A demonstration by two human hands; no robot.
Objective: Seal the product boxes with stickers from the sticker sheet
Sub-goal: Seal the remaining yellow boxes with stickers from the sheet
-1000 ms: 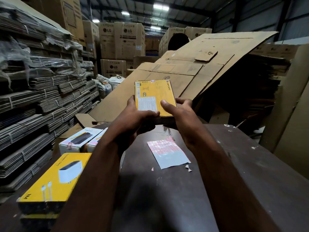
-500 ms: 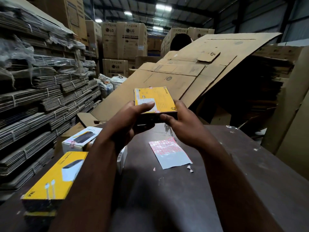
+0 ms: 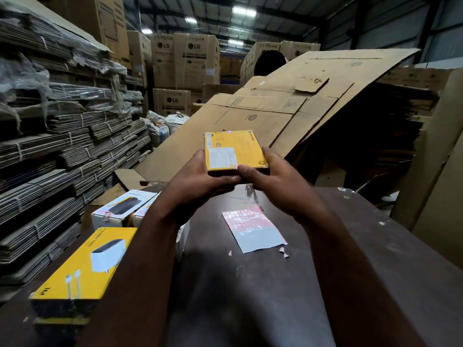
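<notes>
Product box [image 3: 235,151], yellow with its label face turned up, is hanging in the air over the far edge of the worktop [image 3: 250,296], its long axis pointing away from the person and its near short end facing them. The left hand [image 3: 198,181] is gripping the near left corner with fingers curled underneath and the thumb lying up the left side. The right hand [image 3: 273,179] is cupping the right side, its thumb pressing on the near edge, where a small red mark may be a sticker; I cannot tell for sure.

The sticker sheet [image 3: 253,226] is lying flat on the worktop, below the box and towards the person, its long axis slanting from far left to near right. It is sitting closer to the right hand, so that hand is probably the one to reach down. At the left edge a white box [image 3: 125,209] and a yellow box [image 3: 82,266] are waiting.
</notes>
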